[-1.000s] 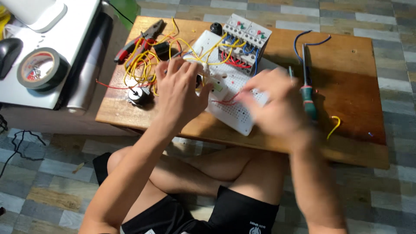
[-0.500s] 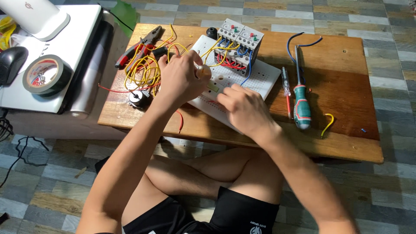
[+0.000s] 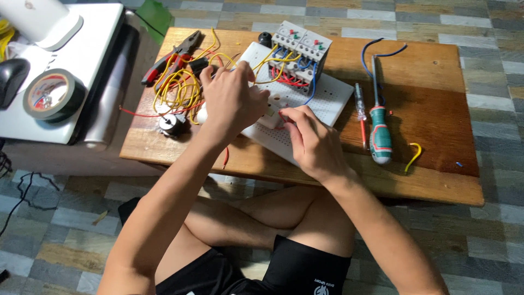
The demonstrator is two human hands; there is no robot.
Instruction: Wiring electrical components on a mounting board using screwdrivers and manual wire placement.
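My left hand point(image 3: 232, 101) rests on a white perforated board point(image 3: 330, 101) and grips a small white block point(image 3: 271, 116) from the left. My right hand point(image 3: 314, 143) comes from the right. Its fingertips pinch a thin red wire point(image 3: 279, 129) at that same block. Behind the hands, grey contactors point(image 3: 300, 46) stand on the board, wired in yellow, blue and red. A tangle of yellow wires point(image 3: 177, 87) lies left of my left hand. Everything sits on a low wooden table point(image 3: 436, 109).
Red-handled pliers point(image 3: 169, 60) and a small round metal part point(image 3: 171, 123) lie at the left. A green-handled screwdriver point(image 3: 379, 136), a slim tester pen point(image 3: 360, 109), a blue wire point(image 3: 376, 54) and a yellow wire offcut point(image 3: 413, 155) lie right. A tape roll point(image 3: 52, 95) sits on a white side table point(image 3: 93, 49).
My right hand has drawn back left from beside the screwdriver to the white block. My left hand stayed over the board. The view has shifted slightly.
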